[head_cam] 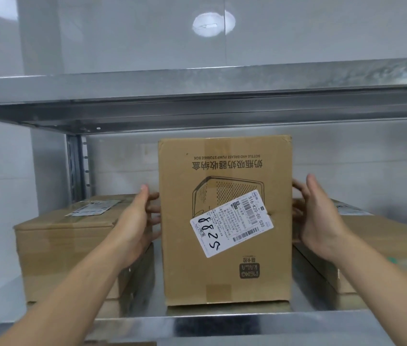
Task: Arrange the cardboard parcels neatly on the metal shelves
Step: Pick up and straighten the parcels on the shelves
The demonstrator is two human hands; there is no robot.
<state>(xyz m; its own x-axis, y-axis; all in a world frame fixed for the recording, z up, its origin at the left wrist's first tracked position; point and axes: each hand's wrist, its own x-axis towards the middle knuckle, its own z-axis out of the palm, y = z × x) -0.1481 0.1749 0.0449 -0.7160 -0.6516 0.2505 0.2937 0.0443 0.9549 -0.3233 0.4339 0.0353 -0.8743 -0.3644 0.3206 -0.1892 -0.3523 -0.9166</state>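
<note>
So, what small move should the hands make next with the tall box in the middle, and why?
Probably let go and draw both hands back. The tall box already stands upright and flat on the shelf, in the gap between the left parcel and the right parcel; the left hand and right hand only flank its sides.

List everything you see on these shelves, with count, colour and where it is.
tall parcel: one, brown, upright mid-shelf, print upside down
shipping label: one, white, tilted on the tall parcel's front
left parcels: at least two, brown, stacked left of it
right parcels: at least two, brown, stacked on its right
metal shelves: two, grey, one under the parcels, one above
left hand: one, bare, fingers at the tall parcel's left side
right hand: one, bare, at its right side
</note>
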